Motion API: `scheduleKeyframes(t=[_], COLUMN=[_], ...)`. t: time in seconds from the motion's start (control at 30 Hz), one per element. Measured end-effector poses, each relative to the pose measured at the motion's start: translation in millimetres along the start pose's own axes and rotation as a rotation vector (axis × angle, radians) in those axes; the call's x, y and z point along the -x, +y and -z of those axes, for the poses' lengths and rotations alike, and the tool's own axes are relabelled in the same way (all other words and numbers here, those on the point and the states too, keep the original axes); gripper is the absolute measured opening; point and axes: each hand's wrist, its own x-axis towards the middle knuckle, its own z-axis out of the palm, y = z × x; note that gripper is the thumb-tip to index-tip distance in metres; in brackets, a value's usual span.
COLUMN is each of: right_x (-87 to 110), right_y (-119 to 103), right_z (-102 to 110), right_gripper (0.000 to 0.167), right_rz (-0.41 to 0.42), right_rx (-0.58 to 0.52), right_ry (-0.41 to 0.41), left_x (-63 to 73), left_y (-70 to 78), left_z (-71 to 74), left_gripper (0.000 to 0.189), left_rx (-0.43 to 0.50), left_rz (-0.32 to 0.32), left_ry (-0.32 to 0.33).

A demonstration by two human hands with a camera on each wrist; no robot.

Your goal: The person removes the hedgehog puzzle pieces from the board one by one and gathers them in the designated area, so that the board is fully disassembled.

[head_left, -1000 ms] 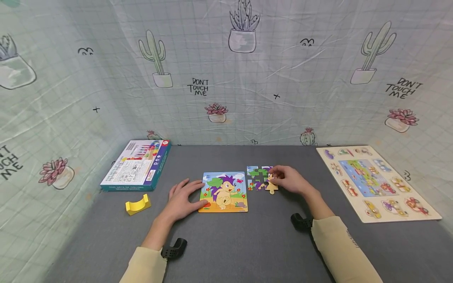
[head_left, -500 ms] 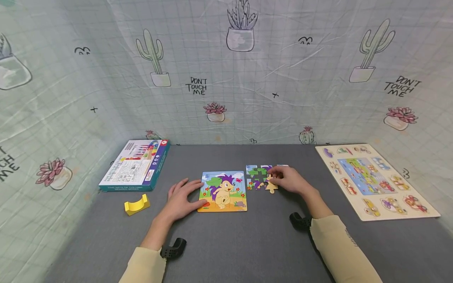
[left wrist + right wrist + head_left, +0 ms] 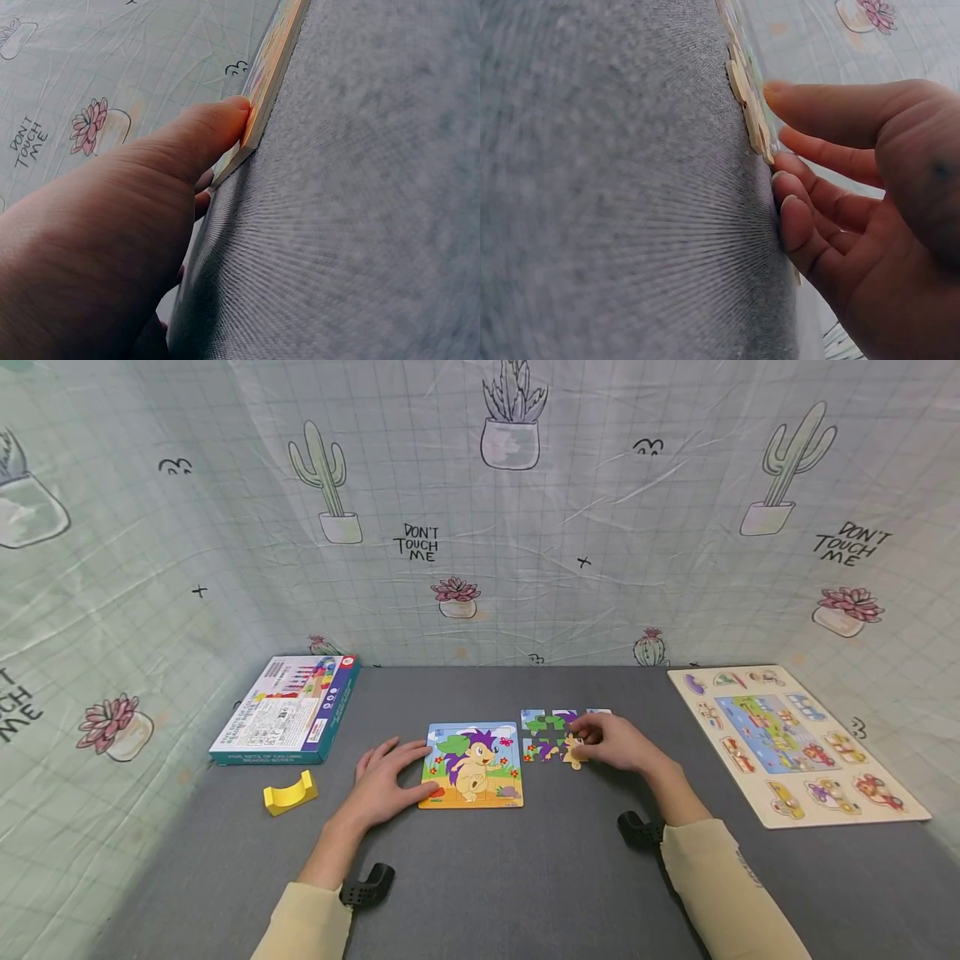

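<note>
From the head view I see the left hand [image 3: 386, 783] resting loosely against the hedgehog board [image 3: 474, 770], just right of its palm; the right hand [image 3: 617, 743] pinches a puzzle piece [image 3: 575, 753], other pieces [image 3: 534, 720] lying left of that pinch. Left wrist: the thumb [image 3: 214, 124] touches the board. Right wrist: the fingers [image 3: 799, 221] curl beside wooden edges.
</note>
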Motion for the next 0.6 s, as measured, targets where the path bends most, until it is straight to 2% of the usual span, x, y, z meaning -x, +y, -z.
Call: scheduleKeyframes(t=[0.2,0.6], right_x=[1.5,2.6], right_y=[-1.7,-7.2], right_z=[-0.4,1.9], right_gripper=[0.039,0.036], right_rz=[-0.004,0.008], right_rx=[0.007,-0.004], right_ry=[-0.017,0.008], left_x=[-0.2,0.0], left_y=[0.3,0.8], left_z=[0.6,0.3], left_gripper=[0.065,0.064], left_rx=[-0.005,0.006], left_rz=[0.008,0.0], left_ry=[-0.005,0.003])
